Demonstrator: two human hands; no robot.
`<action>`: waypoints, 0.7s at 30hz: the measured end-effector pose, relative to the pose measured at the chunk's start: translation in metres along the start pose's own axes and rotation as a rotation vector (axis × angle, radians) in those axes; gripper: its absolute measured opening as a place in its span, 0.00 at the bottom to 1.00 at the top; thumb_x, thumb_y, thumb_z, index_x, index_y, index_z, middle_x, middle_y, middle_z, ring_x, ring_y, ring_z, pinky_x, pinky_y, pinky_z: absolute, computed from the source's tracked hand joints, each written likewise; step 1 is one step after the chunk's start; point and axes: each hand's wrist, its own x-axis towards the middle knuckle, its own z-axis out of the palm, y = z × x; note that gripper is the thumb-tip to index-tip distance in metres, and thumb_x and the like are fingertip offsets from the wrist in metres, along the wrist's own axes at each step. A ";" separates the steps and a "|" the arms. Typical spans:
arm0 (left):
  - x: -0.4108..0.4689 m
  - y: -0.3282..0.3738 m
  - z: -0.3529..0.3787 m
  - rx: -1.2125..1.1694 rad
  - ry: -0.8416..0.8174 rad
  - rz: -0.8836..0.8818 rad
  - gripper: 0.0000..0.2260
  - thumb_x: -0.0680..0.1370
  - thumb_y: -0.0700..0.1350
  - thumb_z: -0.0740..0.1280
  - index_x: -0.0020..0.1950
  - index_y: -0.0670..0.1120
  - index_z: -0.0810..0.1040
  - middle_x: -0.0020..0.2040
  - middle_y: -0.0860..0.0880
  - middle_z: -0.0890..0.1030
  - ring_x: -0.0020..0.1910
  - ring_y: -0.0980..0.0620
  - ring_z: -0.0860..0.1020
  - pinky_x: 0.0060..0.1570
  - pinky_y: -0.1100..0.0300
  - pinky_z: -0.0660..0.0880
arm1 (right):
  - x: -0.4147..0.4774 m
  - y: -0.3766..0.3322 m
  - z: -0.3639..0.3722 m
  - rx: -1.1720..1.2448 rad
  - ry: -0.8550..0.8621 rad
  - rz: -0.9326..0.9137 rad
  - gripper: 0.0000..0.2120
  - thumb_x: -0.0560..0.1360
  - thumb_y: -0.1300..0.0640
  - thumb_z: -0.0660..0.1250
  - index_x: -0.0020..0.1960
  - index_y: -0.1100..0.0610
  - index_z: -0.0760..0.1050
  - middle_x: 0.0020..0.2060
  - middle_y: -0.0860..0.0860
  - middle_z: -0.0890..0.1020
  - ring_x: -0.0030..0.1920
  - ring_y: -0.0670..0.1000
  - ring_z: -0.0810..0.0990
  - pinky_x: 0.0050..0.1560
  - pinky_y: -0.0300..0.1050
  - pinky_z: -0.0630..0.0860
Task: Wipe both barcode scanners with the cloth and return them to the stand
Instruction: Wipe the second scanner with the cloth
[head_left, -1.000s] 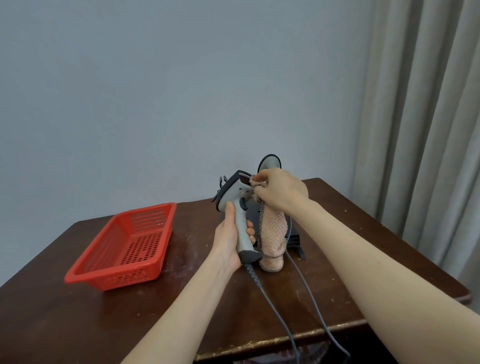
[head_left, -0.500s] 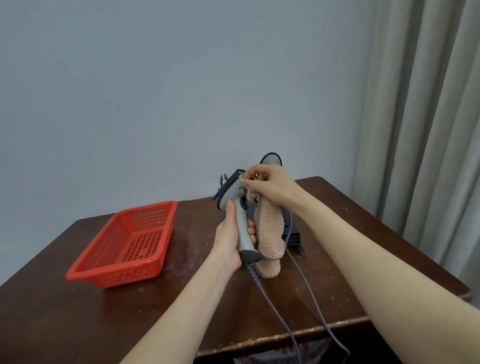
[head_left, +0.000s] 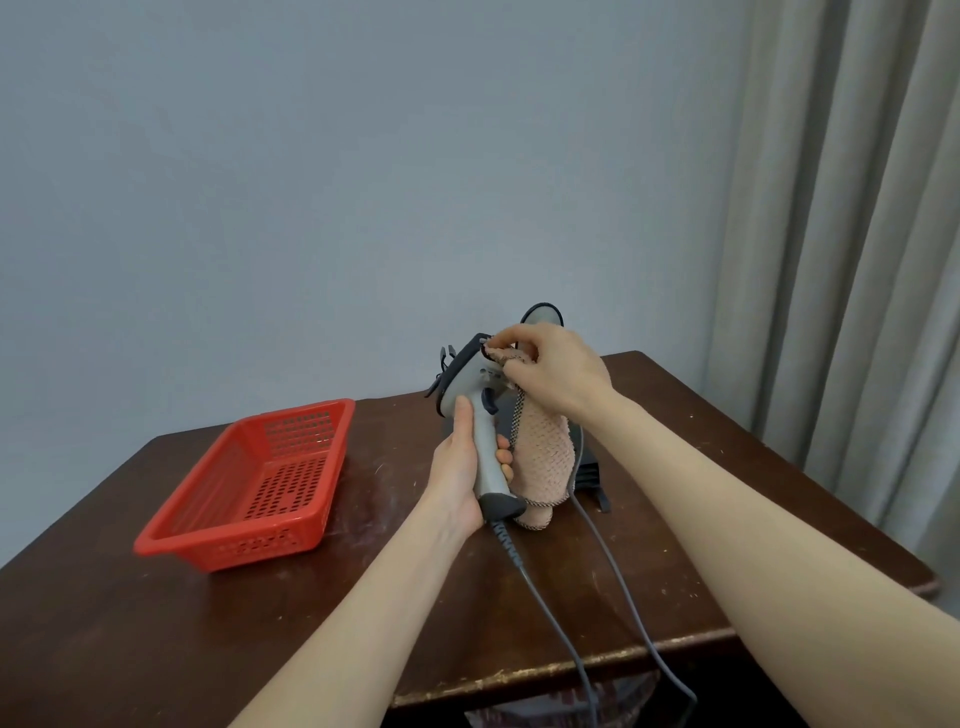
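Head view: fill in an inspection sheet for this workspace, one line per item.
Surface: dark wooden table, scuffed with pale marks, front edge worn.
Job's things: grey scanner held upright above the table; pink cloth held against its head, the rest hanging; second scanner, only its top visible behind the right hand; dark stand behind the cloth.
Clutter: red basket on the table's left part.
Grippers: left hand grips the grey scanner's handle; right hand pinches the cloth.
Cables: held scanner's cable and a second cable run over the front edge.
Surroundings: plain wall; curtain at right.
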 end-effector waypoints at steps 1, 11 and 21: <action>-0.001 0.001 0.000 -0.008 0.002 -0.002 0.23 0.76 0.62 0.63 0.47 0.41 0.76 0.29 0.48 0.74 0.23 0.54 0.71 0.22 0.64 0.71 | 0.001 0.000 0.000 -0.070 0.001 0.025 0.16 0.73 0.55 0.61 0.56 0.40 0.78 0.44 0.43 0.79 0.46 0.49 0.78 0.40 0.44 0.72; 0.002 0.002 -0.004 0.052 0.023 0.039 0.22 0.76 0.63 0.62 0.48 0.42 0.76 0.29 0.48 0.75 0.23 0.54 0.71 0.22 0.63 0.70 | 0.004 0.005 -0.006 0.078 -0.092 0.136 0.08 0.74 0.54 0.65 0.49 0.53 0.82 0.42 0.48 0.81 0.48 0.50 0.79 0.49 0.45 0.75; 0.001 -0.001 -0.003 0.030 0.003 -0.014 0.25 0.75 0.64 0.61 0.43 0.41 0.76 0.28 0.48 0.74 0.22 0.54 0.71 0.23 0.63 0.71 | 0.001 0.008 -0.003 0.392 -0.107 0.062 0.06 0.74 0.59 0.68 0.47 0.52 0.82 0.33 0.47 0.80 0.35 0.39 0.77 0.38 0.30 0.71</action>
